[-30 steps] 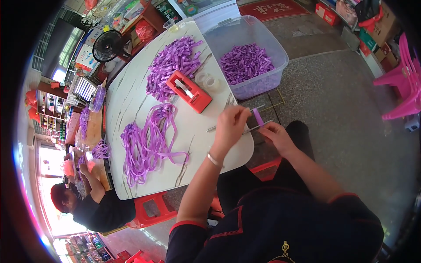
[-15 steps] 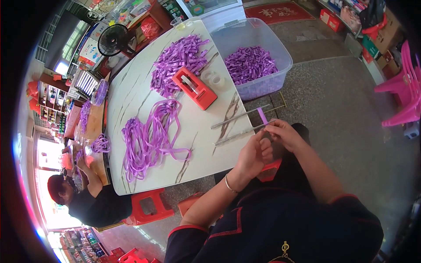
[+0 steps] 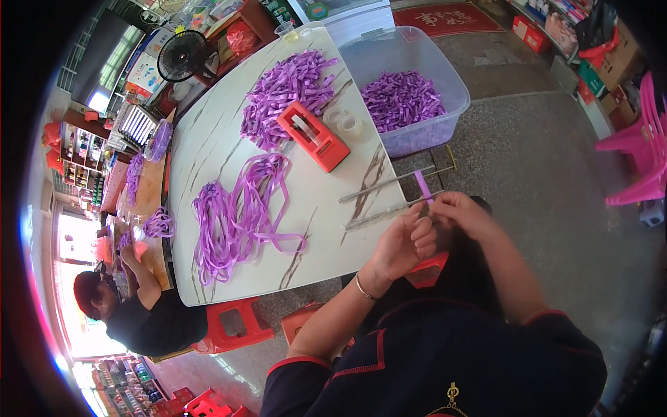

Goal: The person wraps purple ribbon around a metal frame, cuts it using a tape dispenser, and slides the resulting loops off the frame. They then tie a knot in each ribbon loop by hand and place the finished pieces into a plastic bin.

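Note:
A short purple ribbon stretches across two thin metal rods that jut past the table's right edge. My right hand pinches the near end of this ribbon between thumb and forefinger. Close beside it, my left hand has its fingers curled in, thumb and forefinger together by the nearer rod; whatever lies between them is too small to make out. On the white marbled table, long loops of purple ribbon lie left of the rods. Behind them is a heap of short purple ribbon pieces.
A red tape dispenser stands by the heap, with clear tape rolls beside it. Against the table's right side is a clear plastic bin of purple pieces. Another person works at the left, near a red stool.
Both hands have shifted very slightly at the rod ends, still close together. The ribbon's visible strip now slants a little longer toward my right hand. The view has moved slightly.

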### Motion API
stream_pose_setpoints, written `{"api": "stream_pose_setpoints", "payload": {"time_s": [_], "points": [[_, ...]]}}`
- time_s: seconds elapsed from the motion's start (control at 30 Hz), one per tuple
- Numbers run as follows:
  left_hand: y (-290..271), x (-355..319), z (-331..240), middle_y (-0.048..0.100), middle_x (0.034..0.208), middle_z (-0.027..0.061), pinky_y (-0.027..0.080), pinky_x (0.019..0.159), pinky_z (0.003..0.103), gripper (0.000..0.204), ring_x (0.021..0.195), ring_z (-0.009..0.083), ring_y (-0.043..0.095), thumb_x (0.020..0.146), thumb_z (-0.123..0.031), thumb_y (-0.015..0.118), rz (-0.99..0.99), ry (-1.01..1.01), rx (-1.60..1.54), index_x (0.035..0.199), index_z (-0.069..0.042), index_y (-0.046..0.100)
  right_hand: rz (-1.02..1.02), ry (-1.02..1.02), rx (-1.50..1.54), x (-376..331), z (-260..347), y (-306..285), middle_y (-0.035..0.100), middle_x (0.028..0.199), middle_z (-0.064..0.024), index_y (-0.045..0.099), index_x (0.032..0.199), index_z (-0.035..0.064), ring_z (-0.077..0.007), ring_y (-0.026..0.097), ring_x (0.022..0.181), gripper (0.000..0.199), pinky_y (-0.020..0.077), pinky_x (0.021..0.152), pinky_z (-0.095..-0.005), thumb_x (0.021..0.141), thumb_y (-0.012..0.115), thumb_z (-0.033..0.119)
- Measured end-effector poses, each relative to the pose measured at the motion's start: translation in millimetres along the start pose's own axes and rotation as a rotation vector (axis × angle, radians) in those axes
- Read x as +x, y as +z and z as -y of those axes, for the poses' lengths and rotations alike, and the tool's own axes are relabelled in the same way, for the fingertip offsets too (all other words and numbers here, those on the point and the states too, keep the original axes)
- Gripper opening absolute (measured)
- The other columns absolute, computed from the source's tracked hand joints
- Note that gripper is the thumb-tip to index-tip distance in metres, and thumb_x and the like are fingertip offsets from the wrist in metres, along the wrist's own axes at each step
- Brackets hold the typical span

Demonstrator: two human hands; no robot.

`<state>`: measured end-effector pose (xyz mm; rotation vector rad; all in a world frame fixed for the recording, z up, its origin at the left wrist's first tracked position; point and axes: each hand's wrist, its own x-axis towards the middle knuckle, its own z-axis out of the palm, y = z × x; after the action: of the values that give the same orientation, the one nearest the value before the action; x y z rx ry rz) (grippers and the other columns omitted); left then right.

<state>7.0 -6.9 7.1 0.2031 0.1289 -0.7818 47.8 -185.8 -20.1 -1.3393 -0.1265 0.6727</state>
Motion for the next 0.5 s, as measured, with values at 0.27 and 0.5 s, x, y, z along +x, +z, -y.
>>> {"api": "stream_pose_setpoints", "payload": {"time_s": [0.27,0.5], "points": [[-10.5,-9.6,-3.6,0.031,0.065,-0.0021,0.032,0.057,0.023,0.028,0.061,0.0103,0.034,0.09,-0.012,0.044,0.069,0.008,0.033,0.116,-0.02,0.04,-0.047,-0.38,-0.284,59.1,110.4,30.3,0.06,0.073,0.0003,0.063,0.093,0.003,-0.0046,0.049,0.063,0.024,0.036,0.054,-0.0182,0.086,0.056,0.025],[-14.3,-8.0,1.5,0.032,0.066,-0.0026,0.032,0.058,0.022,0.031,0.062,0.0092,0.035,0.089,-0.012,0.047,0.174,0.004,0.03,0.119,-0.019,0.04,0.031,-0.262,-0.743,171.0,132.4,93.5,0.065,0.081,-0.0031,0.066,0.096,0.0026,-0.0092,0.055,0.081,0.027,0.0403,0.073,-0.0229,0.084,0.061,0.026]]}}
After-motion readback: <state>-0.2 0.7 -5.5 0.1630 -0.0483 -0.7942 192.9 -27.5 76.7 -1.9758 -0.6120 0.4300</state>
